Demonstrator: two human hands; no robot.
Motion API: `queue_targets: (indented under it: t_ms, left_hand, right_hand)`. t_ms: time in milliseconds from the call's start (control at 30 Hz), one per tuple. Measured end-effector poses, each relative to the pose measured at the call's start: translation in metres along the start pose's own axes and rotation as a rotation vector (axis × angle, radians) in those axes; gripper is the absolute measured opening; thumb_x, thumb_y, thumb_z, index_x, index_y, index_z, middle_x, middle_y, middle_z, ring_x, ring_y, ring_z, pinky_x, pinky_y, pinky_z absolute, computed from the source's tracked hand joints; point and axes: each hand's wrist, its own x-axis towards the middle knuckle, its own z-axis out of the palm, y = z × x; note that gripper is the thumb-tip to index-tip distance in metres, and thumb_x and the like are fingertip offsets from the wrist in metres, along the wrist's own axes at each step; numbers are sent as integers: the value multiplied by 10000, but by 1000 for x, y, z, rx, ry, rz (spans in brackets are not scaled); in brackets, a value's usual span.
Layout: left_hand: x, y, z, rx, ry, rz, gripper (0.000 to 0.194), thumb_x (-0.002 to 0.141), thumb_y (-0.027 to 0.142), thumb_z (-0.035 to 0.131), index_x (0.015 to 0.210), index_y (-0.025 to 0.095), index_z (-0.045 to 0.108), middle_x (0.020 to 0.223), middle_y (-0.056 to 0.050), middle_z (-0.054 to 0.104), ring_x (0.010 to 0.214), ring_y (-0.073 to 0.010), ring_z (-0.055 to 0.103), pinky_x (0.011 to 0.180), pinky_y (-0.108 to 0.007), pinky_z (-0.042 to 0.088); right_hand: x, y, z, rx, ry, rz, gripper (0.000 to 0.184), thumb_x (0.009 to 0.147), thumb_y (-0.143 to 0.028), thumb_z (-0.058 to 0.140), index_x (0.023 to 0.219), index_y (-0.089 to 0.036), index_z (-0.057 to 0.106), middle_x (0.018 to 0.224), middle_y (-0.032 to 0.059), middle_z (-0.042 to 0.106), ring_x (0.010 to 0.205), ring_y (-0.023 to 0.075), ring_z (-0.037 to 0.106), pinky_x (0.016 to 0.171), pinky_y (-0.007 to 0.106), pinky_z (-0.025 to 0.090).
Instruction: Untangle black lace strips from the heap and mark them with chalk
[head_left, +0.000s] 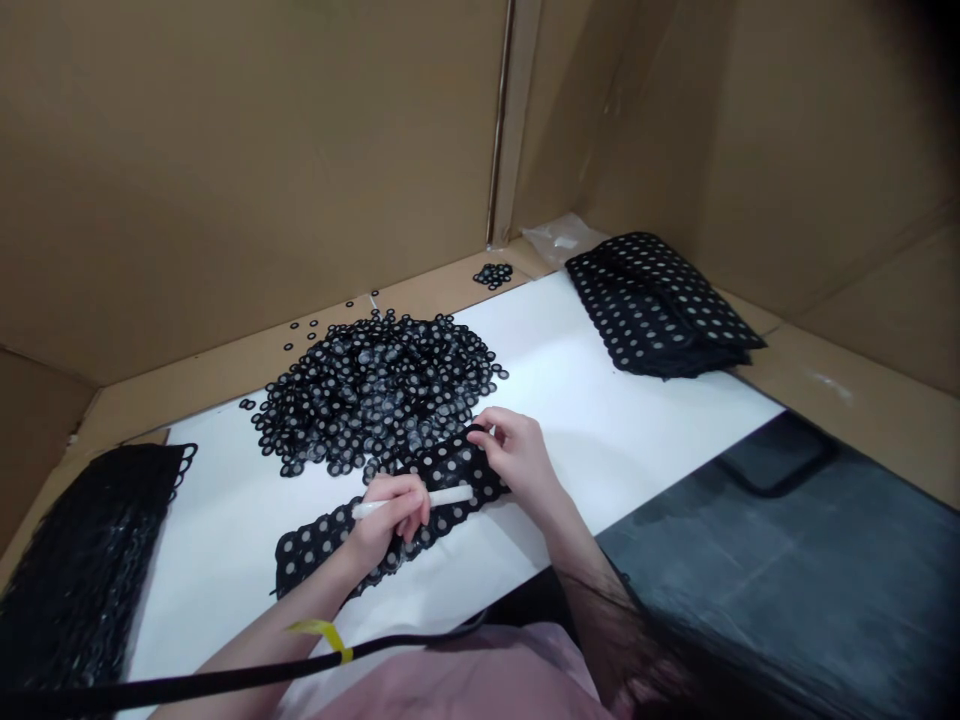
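My left hand (391, 512) is closed around a white pen-like stick (451, 496), which lies across a black strip with rows of pale round spots or holes (311, 545). The strip rests on the white tabletop, slanting from lower left to upper right. At its far right end, my right hand (517, 452) pinches the edge between thumb and fingers. Just behind both hands spreads a large heap of small black rings (375, 375), close to the strip's far edge.
A folded stack of black spotted sheets (652, 300) lies at the back right, near a clear plastic bag (561, 238). Dark stacked strips (90, 560) lie at left. A small ring cluster (493, 275) sits by the cardboard wall (262, 170). A black cable (225, 685) crosses in front.
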Motion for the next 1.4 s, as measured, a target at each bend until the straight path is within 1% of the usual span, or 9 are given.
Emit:
queue_targets:
  t_ms: [267, 467, 633, 767, 933, 1067, 1200, 1300, 1400]
  left_hand:
    - [6, 7, 4, -55, -153, -87, 372, 845, 406, 502, 632, 114, 591, 432, -3, 512, 364, -89, 454, 382, -193, 296]
    - [6, 25, 9, 4, -210, -82, 359, 893, 383, 451, 687, 119, 580, 538, -25, 572, 489, -110, 516, 510, -215, 384]
    - [8, 20, 7, 45, -193, -48, 404, 907, 394, 424, 688, 112, 613, 583, -43, 584, 536, -126, 513, 553, -240, 391]
    - [9, 22, 7, 92, -182, -7, 456, 916, 418, 396, 692, 109, 644, 629, -59, 600, 603, -141, 530, 595, -247, 402]
    - [3, 29, 7, 117, -188, -51, 343, 893, 347, 467, 800, 103, 689, 673, -60, 628, 629, -134, 539, 614, -236, 403]
    - [-5, 11, -1, -84, -20, -13, 263, 843, 293, 515, 952, 112, 672, 590, -29, 613, 523, -115, 516, 515, -215, 363]
    - [-7, -3, -8, -230, 249, 87, 188, 790, 236, 506, 759, 116, 648, 476, -12, 562, 402, -87, 433, 415, -202, 249]
    - [-7, -3, -9, -204, 440, 114, 161, 771, 203, 498, 686, 132, 614, 475, -6, 560, 416, -82, 421, 423, -199, 245]
    - [-9, -4, -7, -106, 483, 77, 152, 772, 189, 499, 688, 137, 615, 496, -1, 567, 448, -87, 426, 441, -202, 268]
  right_hand:
    - [-2, -16, -3, -50, 2, -81, 126, 751, -149, 538, 648, -203, 587, 664, 0, 624, 586, 136, 509, 664, 288, 374]
    - [0, -27, -2, -107, -37, -137, 129, 765, -122, 526, 670, -200, 568, 648, -10, 609, 603, 129, 515, 742, 307, 343]
    - [-1, -24, -10, -62, -164, -111, 106, 800, -164, 492, 709, -202, 532, 697, -4, 591, 629, 135, 504, 631, 259, 349]
    - [-6, -17, -12, -45, -244, -19, 90, 818, -296, 545, 806, -207, 543, 736, -11, 605, 626, 132, 520, 597, 241, 364]
    - [-8, 2, 0, -165, -180, 47, 152, 763, -294, 620, 881, -202, 595, 763, 16, 652, 694, 175, 581, 641, 264, 387]
    - [-8, 10, 7, -111, -112, 36, 47, 779, -231, 570, 812, -203, 586, 757, 9, 660, 669, 164, 582, 640, 259, 384]
    - [-9, 10, 8, -58, -64, 43, 32, 775, -234, 562, 788, -205, 566, 745, 4, 644, 653, 160, 562, 620, 255, 373]
    - [-8, 10, 6, -75, -93, 35, 53, 778, -252, 559, 762, -202, 561, 704, 5, 624, 619, 157, 533, 596, 258, 347]
    - [-7, 12, 4, -88, -112, 38, 137, 797, -271, 531, 682, -198, 540, 625, -2, 569, 587, 149, 487, 573, 258, 319]
